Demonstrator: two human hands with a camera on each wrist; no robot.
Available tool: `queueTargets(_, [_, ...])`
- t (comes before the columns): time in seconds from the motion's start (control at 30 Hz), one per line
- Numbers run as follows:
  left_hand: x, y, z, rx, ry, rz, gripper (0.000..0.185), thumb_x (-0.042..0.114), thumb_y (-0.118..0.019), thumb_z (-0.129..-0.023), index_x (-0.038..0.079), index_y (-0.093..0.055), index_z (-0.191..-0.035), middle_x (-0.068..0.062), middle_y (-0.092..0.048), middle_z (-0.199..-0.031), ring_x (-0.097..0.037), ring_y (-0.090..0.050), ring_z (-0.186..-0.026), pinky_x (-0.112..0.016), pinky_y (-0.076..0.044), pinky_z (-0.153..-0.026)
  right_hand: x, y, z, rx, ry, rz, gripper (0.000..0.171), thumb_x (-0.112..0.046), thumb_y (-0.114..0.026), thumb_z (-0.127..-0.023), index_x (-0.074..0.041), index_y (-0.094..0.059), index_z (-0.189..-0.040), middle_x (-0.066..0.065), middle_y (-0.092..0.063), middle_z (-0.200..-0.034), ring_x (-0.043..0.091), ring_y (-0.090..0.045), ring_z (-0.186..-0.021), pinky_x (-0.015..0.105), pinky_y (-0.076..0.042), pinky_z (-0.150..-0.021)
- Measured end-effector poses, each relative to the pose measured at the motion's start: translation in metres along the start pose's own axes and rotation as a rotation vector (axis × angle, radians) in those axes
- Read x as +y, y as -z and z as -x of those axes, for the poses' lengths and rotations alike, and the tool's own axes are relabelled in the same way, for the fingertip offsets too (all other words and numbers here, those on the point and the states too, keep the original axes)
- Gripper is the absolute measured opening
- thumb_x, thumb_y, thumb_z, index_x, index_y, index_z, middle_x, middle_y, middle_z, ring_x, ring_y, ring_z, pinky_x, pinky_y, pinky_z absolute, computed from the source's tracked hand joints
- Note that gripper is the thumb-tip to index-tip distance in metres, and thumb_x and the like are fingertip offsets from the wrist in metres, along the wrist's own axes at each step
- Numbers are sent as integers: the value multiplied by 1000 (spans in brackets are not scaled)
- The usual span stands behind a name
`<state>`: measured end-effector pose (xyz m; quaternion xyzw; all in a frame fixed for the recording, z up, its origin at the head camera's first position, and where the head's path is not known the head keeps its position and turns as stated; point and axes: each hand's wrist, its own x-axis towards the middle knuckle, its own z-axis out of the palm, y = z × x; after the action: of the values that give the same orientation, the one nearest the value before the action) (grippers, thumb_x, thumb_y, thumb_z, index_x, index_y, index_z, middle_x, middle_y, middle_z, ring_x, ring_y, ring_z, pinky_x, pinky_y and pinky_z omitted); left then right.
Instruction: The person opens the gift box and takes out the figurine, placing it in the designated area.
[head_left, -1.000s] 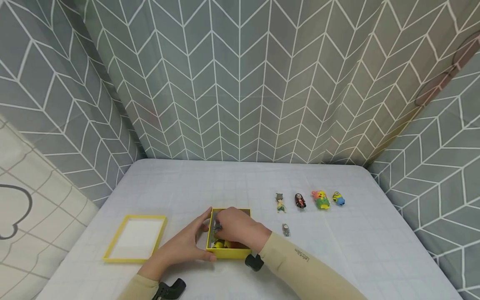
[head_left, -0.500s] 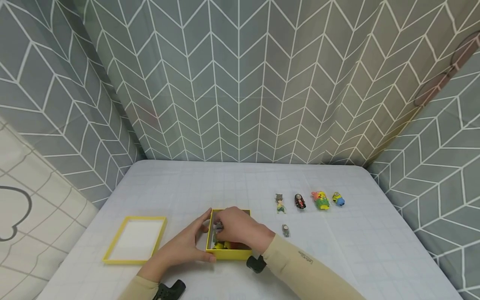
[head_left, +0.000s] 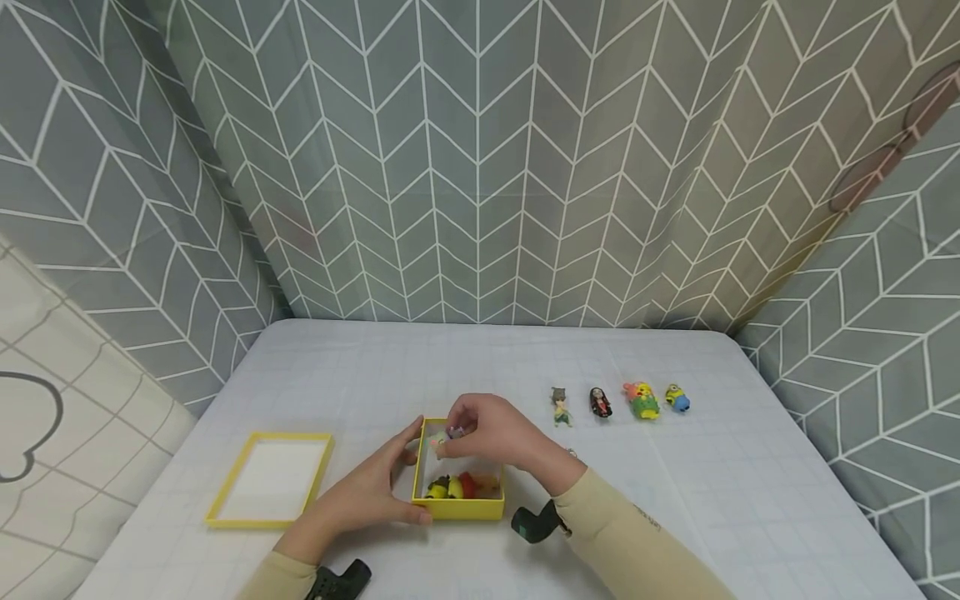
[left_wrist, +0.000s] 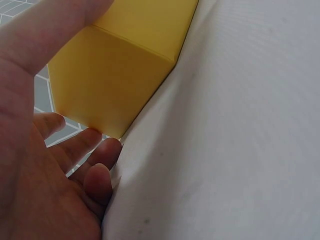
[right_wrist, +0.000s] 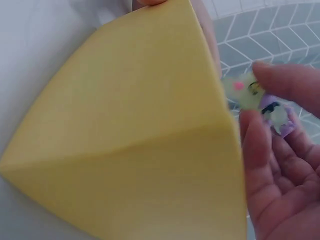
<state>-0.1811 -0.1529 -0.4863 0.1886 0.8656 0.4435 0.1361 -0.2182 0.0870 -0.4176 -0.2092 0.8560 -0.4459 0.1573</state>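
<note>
In the head view my left hand point(head_left: 367, 490) holds an open yellow box point(head_left: 459, 510) by its left side, thumb at the front corner and fingers at the far side. My right hand point(head_left: 498, 432) is raised over the box's far part. Its thumb and fingers pinch a small pale-green and purple toy figurine point(head_left: 438, 442); the right wrist view shows the figurine point(right_wrist: 247, 92) with a pink spot, beside the box wall point(right_wrist: 150, 90). Whether it is one piece or two I cannot tell. Inside the box's near part lie several yellow, red and brown toys point(head_left: 455, 487).
A yellow-rimmed lid point(head_left: 326, 467) with a white inside lies left of the box. At the right stand or lie a grey-haired figurine point(head_left: 560, 407), a black-haired doll point(head_left: 600, 402), a green-and-yellow toy point(head_left: 642, 401) and a Minion figure point(head_left: 677, 397). My right wrist mostly hides a small grey figurine.
My right hand has lifted out of the box with the pale-green and purple figurine, uncovering the toys inside. The right forearm now covers the small grey figurine. My left hand stays on the box.
</note>
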Motion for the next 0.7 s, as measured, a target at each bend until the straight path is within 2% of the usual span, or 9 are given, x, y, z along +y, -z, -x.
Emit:
queueTargets(0.13, [1, -1, 0, 1, 2, 8, 129, 53, -92, -59, 25, -16, -160, 3, -32, -155, -17, -46, -124, -51, -36, -106, 5, 5, 6, -17, -4, -207, 37, -26, -82, -82, -19, -64, -112, 6, -63, -95, 27, -67, -83, 39, -55, -72])
queueTargets(0.23, [1, 0, 0, -1, 0, 19, 130, 52, -92, -59, 24, -15, -160, 3, -31, -156, -17, -45, -123, -51, -37, -106, 8, 7, 8, -47, -11, -289, 45, -23, -77, -87, -23, -62, -129, 11, -61, -100, 34, -70, -85, 41, -57, -75])
queueTargets(0.37, [0, 0, -1, 0, -5, 33, 131, 51, -93, -58, 24, -15, -160, 4, -30, -156, -16, -46, -122, -50, -37, -106, 9, 8, 11, -59, 0, -258, 36, -26, -72, -91, -22, -67, -127, 7, -64, -101, 34, -69, -88, 38, -57, -76])
queueTargets(0.43, [0, -1, -1, 3, -6, 30, 131, 51, -93, -58, 24, -16, -160, 4, -31, -156, -16, -46, -122, -50, -37, -106, 9, 9, 13, -55, 11, -241, 33, -29, -72, -92, -18, -69, -122, 4, -66, -99, 36, -67, -87, 41, -56, -77])
queueTargets(0.53, [-1, -1, -2, 5, -6, 21, 131, 52, -93, -58, 24, -16, -160, 3, -32, -156, -17, -46, -122, -51, -36, -106, 9, 9, 16, -42, 14, -247, 36, -32, -73, -91, -15, -66, -121, 3, -67, -98, 38, -65, -87, 48, -55, -77])
queueTargets(0.6, [-1, -2, -2, 7, -3, 14, 130, 52, -93, -58, 24, -16, -160, 2, -32, -156, -17, -46, -122, -51, -36, -106, 9, 10, 18, -34, 11, -265, 38, -33, -73, -91, -19, -62, -125, 7, -68, -98, 39, -66, -87, 47, -56, -76])
queueTargets(0.7, [0, -2, -2, 8, 1, 9, 130, 53, -92, -58, 24, -16, -160, 1, -32, -156, -17, -46, -122, -51, -37, -106, 11, 12, 20, -31, 4, -288, 37, -32, -69, -94, -19, -62, -128, 9, -68, -99, 37, -67, -89, 40, -57, -76])
